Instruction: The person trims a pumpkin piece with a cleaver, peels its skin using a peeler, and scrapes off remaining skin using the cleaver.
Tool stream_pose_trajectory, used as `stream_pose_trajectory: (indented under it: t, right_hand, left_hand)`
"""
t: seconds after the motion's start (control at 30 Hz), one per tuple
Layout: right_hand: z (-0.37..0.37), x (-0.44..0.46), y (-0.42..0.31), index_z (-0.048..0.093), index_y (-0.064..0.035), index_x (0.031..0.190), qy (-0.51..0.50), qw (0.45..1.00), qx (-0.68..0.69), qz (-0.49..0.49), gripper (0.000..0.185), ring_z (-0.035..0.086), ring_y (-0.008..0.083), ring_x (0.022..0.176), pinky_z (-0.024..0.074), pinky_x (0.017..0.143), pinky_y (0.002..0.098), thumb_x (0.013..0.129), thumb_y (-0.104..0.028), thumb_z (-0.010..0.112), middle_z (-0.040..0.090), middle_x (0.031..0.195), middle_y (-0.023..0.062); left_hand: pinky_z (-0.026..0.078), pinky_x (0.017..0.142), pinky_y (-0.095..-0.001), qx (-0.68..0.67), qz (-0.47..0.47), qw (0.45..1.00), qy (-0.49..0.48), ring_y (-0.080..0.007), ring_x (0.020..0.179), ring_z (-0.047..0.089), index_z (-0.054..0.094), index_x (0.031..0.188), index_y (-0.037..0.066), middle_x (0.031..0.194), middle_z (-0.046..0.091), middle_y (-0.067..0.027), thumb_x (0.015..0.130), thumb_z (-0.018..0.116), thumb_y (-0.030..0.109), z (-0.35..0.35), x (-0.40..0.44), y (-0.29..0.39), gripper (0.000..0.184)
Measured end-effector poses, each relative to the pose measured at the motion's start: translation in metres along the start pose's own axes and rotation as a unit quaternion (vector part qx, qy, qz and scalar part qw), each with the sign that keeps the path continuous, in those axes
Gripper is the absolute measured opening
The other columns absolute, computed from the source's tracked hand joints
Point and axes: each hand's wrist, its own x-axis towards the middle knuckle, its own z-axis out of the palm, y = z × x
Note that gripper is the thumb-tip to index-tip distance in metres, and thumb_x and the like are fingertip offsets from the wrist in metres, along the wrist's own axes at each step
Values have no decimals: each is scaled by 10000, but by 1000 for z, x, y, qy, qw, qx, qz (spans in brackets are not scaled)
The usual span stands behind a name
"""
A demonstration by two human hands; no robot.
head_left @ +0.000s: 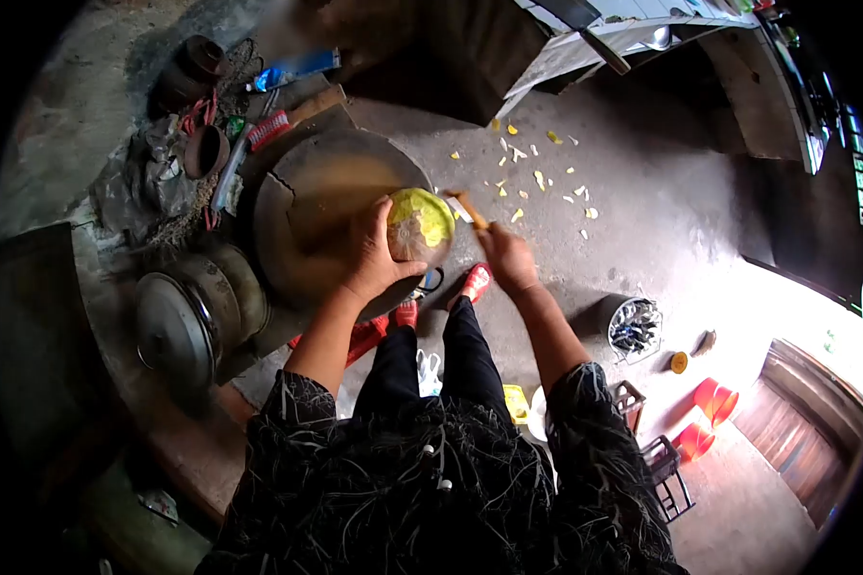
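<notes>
My left hand [378, 261] grips a pumpkin [422, 226] from the side, thumb and fingers spread around its rind. Yellow-green flesh shows on the pumpkin's upper part, while brownish rind remains visible lower down. Closed in my right hand [510, 257] is a knife [464, 208] with a wooden handle, its short pale blade close to the pumpkin's right side. I cannot tell whether the blade touches it. Beneath the pumpkin and to the left is a wide round wok [302, 230] with a brownish inside and a crack-like line near its rim.
Yellow and white peelings [539, 179] lie scattered over the floor. A lidded pot [174, 331] stands at left. To the right are a bucket of dark pieces [634, 326], red plastic containers [715, 401] and a small stool [664, 460]. A tiled counter [566, 59] juts in above.
</notes>
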Motion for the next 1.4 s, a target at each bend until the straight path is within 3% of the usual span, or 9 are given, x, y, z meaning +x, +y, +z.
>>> stream_pose_trajectory:
  t: [0.27,0.33,0.43,0.6,0.77,0.9,1.1,1.27,1.4]
  right_hand:
    - [-3,19,-40,593,-55,948,-91,972,-215,-2,377,643,366,796,510,707,458,918,-399,440,654,796,198]
    - [-8,36,15,627,-47,910,43,985,-26,163,407,651,351,768,505,694,444,922,-407,437,655,787,200]
    - [8,13,47,579,-52,791,79,948,237,199,413,467,108,431,378,399,285,921,-430,479,497,559,24]
    - [55,-32,-5,562,-23,1004,-21,799,538,270,283,517,109,542,415,451,258,929,-286,490,649,787,86]
    - [56,-20,-45,585,-10,899,44,829,491,265,258,495,98,498,399,437,268,913,-265,542,570,668,33]
    - [57,4,-45,602,0,892,120,920,327,178,276,608,347,632,488,625,401,887,-270,546,616,688,152]
    - [37,29,-55,617,-5,975,82,982,173,-4,326,577,391,900,464,777,439,852,-305,584,578,969,217]
    - [25,10,-24,576,-35,983,149,967,202,32,266,585,410,785,469,694,470,878,-278,558,608,824,220]
    - [27,-49,-29,563,-72,960,37,990,128,34,275,611,403,708,479,607,487,893,-338,541,624,764,209]
  left_hand:
    - [317,1003,-487,68,-6,998,-10,-397,1181,403,240,1384,43,1339,383,-228,541,840,457,-8,3,8,1115]
    - [306,1014,-488,57,-13,998,-18,-405,1193,394,239,1388,45,1347,379,-228,534,844,449,-7,-2,6,1121]
    - [297,1038,-456,57,-7,998,-13,-401,1214,384,235,1390,53,1343,386,-220,536,848,403,-7,1,3,1108]
    - [312,1036,-448,57,30,998,3,-385,1217,389,233,1389,46,1340,389,-216,544,853,343,-5,4,1,1090]
    - [310,1023,-460,0,-17,1000,9,-391,1195,398,257,1350,20,1305,398,-228,536,859,328,2,-2,3,1058]
    - [329,1020,-454,-39,-102,993,53,-396,1208,386,228,1365,4,1332,354,-249,591,841,347,14,-21,11,1045]
    - [284,1054,-454,-63,-270,956,97,-410,1272,322,162,1394,-18,1359,301,-296,626,824,318,24,-35,45,1069]
    - [261,1050,-504,94,-60,994,6,-436,1284,298,196,1405,65,1400,264,-291,556,850,299,-3,-10,25,1098]
    - [284,1014,-521,124,-48,990,-48,-408,1262,339,236,1372,47,1369,331,-259,515,858,383,-7,-2,14,1112]
